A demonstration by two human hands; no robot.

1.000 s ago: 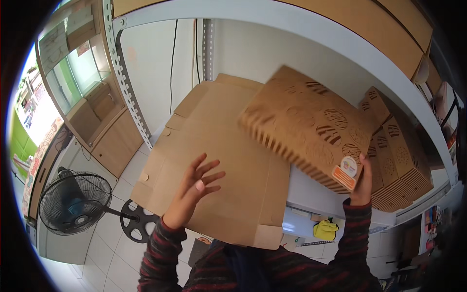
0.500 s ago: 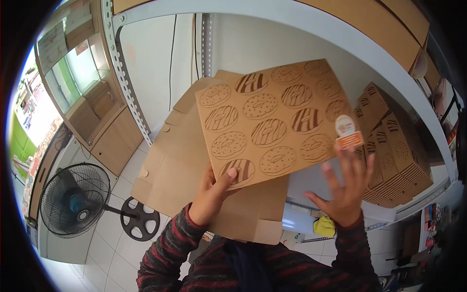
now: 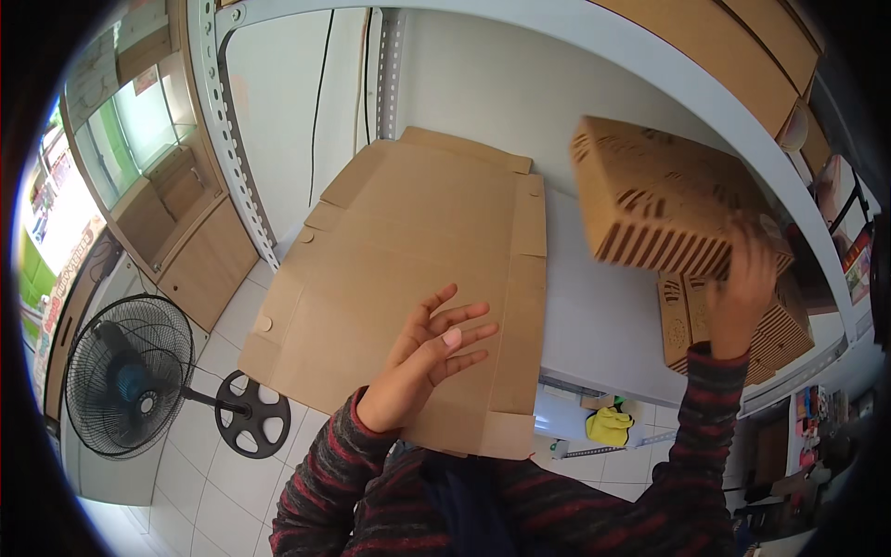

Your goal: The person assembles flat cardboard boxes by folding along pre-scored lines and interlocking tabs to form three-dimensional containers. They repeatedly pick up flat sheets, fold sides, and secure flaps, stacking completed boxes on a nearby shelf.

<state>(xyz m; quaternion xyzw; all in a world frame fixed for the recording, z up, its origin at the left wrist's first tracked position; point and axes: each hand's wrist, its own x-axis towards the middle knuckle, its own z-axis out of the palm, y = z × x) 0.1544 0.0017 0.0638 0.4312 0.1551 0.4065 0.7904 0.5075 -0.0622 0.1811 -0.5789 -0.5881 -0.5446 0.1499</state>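
Now my left hand [image 3: 422,357] is open, with the fingers spread and relaxed, and it grasps nothing. It hovers over the lower middle part of a flat unfolded cardboard sheet [image 3: 408,251]; I cannot tell if the palm touches the cardboard or is just above it. This sheet is plain brown, with flaps on its sides, and it lies on the white shelf surface [image 3: 594,316], with its near part hanging over the edge toward me.

My right hand [image 3: 742,288] is lifted to the right side and grasps a folded brown box [image 3: 654,200] by its lower right corner. The fingers are curled around this corner. The box is tilted, with dark printed stripes on its side wall, and it is in the air above the shelf surface, well apart from the flat sheet. Just below my right hand there is a stack of similar printed boxes [image 3: 696,320] lying on the shelf.

Both my sleeves are striped in dark red and grey. Down on the tiled floor at the left stands a black fan [image 3: 125,376] with a round base. Under the shelf, near the right, I see a small yellow thing [image 3: 610,429], but it is too small to say what it is.
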